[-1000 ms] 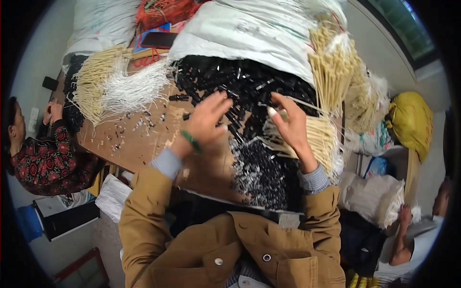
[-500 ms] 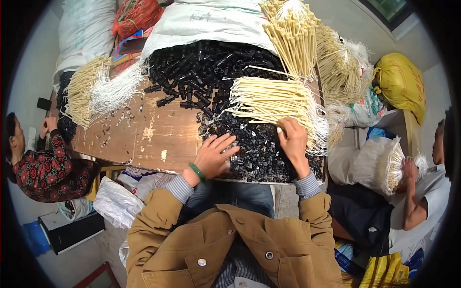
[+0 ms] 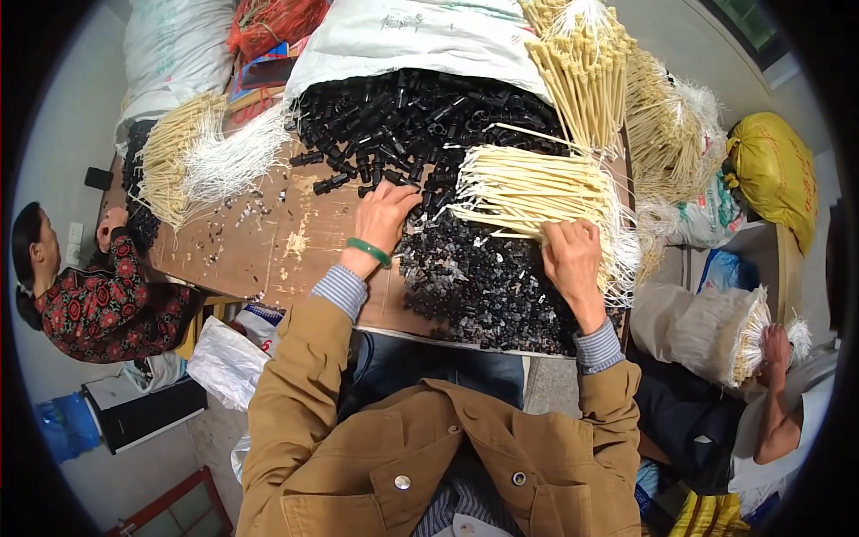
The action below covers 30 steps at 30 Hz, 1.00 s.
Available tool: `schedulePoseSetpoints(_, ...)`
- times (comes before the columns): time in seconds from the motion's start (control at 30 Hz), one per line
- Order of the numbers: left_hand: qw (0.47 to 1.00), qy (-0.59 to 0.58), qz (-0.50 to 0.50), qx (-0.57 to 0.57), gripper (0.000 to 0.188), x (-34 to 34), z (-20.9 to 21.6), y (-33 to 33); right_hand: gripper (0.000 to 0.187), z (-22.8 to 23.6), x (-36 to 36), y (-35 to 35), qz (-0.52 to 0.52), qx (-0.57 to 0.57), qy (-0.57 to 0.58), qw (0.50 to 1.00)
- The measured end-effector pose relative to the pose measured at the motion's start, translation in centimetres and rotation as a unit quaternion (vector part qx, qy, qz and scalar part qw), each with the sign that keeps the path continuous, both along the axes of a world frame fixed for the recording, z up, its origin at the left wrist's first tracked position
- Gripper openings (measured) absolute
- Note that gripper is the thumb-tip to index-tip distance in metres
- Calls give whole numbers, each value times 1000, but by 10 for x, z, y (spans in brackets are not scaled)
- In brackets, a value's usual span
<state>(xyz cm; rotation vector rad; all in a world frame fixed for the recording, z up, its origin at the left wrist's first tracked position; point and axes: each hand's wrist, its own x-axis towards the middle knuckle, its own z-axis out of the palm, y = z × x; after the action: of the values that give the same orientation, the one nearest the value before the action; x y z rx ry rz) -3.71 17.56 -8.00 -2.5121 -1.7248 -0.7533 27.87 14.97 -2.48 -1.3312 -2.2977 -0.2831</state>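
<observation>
My left hand (image 3: 383,219), with a green bangle at its wrist, is at the near edge of a heap of black tubular plastic fittings (image 3: 429,112). Its fingers are curled together on one black plastic fitting (image 3: 399,178). Over on the right, my right hand (image 3: 574,261) has its fingers bent and pinched at the near side of a bundle of cream-coloured sticks (image 3: 532,183) with white strands at their right ends. A cream stick lies at those fingertips, partly hidden by them. Below the bundle, between my hands, spreads a layer of small black plastic pieces (image 3: 483,286).
The brown tabletop (image 3: 259,259) carries another stick bundle (image 3: 183,152) at the left. A white sack (image 3: 420,40) spills the fittings; more sticks (image 3: 582,72) stand behind. One person (image 3: 94,295) sits at the left, another (image 3: 778,412) at the right holding a wrapped bundle (image 3: 716,331).
My left hand has moved from above the small black pieces up to the fittings, its spread fingers now curled. My right hand stays by the sticks. The whole view has shifted slightly.
</observation>
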Motion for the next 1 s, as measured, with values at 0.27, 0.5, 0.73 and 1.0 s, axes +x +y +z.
schedulePoseSetpoints(0.27, 999, -38, -20, 3, 29, -25, -5, 1, 18, 2, -25, -17, 30, -233, 81, 969)
schedulePoseSetpoints(0.5, 996, -83, -21, 9, 36, -49, -7, -10, 25, 13, -50, -33, 12, -340, 219, 915)
schedulePoseSetpoints(0.73, 996, 54, 25, -69, 38, -38, -4, -3, 28, 15, -66, -49, 24, -373, 251, 893)
schedulePoseSetpoints(1.0, 969, -186, 40, -161, 44, -42, 11, -60, 29, 28, -72, -70, -13, -399, 308, 864)
